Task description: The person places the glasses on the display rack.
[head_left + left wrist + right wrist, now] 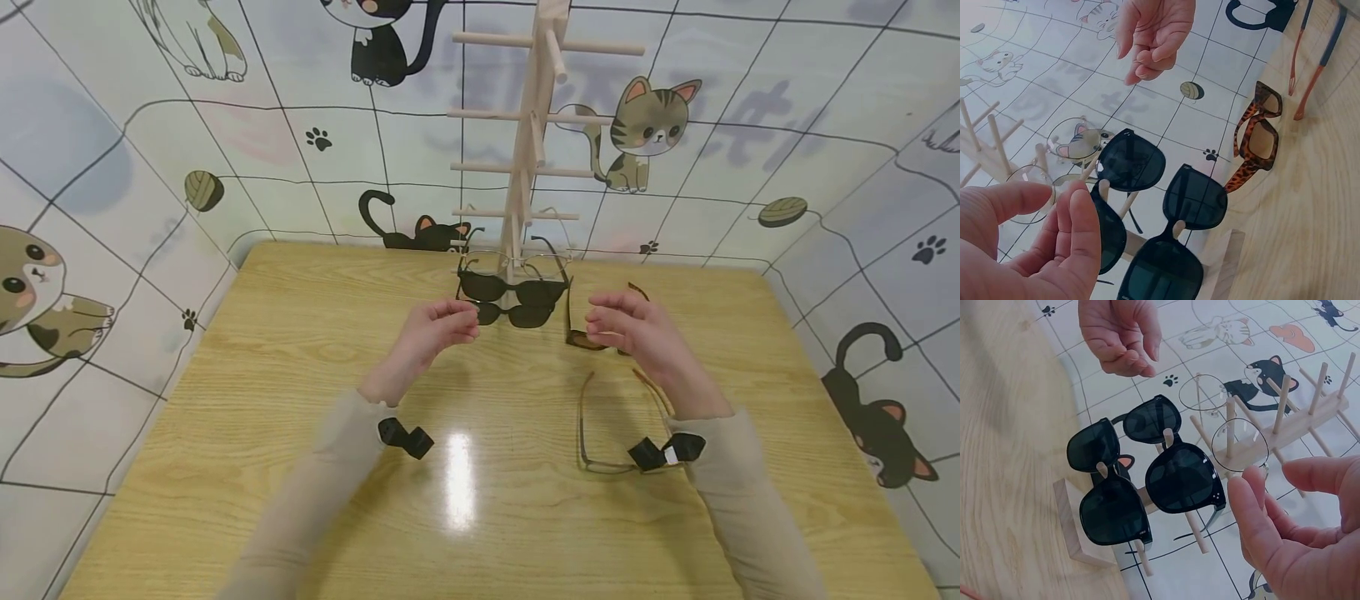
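My left hand is held beside the left end of the eyeglass rack, its fingers relaxed and holding nothing. On the other side, my right hand hovers with loosely bent fingers and an empty gap at the thumb. Two pairs of black sunglasses hang one over the other on the rack's low pegs. Above them sit round thin-wire glasses; the fingertips of both hands are close to these in the wrist views, but apart from them in the head view.
The wooden peg rack stands at the table's back, its upper pegs bare. Tortoiseshell sunglasses lie right of it. Thin-framed glasses lie nearer, partly under the right wrist. A cat-print wall covering closes off the back and sides.
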Motion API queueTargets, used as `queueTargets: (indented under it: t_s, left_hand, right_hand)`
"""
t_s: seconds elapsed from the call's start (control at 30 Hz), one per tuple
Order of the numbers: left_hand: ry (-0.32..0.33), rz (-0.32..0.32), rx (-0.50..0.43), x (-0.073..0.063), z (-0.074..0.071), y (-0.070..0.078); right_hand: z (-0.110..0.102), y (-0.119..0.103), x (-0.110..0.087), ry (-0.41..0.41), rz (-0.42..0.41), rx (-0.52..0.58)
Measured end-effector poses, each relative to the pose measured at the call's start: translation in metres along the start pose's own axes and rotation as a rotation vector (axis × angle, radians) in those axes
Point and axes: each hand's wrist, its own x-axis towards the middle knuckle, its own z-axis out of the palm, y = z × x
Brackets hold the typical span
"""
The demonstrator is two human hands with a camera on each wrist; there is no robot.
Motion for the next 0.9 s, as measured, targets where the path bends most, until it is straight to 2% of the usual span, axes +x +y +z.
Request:
queueTargets:
  t_s: [0.3,0.53,0.9]
  left_hand:
    - [-0.03,-0.008,0.091,-0.004,0.016,-0.019]
    - [-0.057,-0.027,0.08,-0.005,0.028,-0.037]
    - [-0.119,-0.019,0.095,-0.008,0.048,-0.063]
  right_hand:
    - [-0.012,0.012,-0.018,-0.02,-0.007,-0.002]
    - [-0.02,0.019,-0.03,0.002,-0.001,-0.01]
    - [-0.043,0.032,-0.053,0.019,-0.064,-0.053]
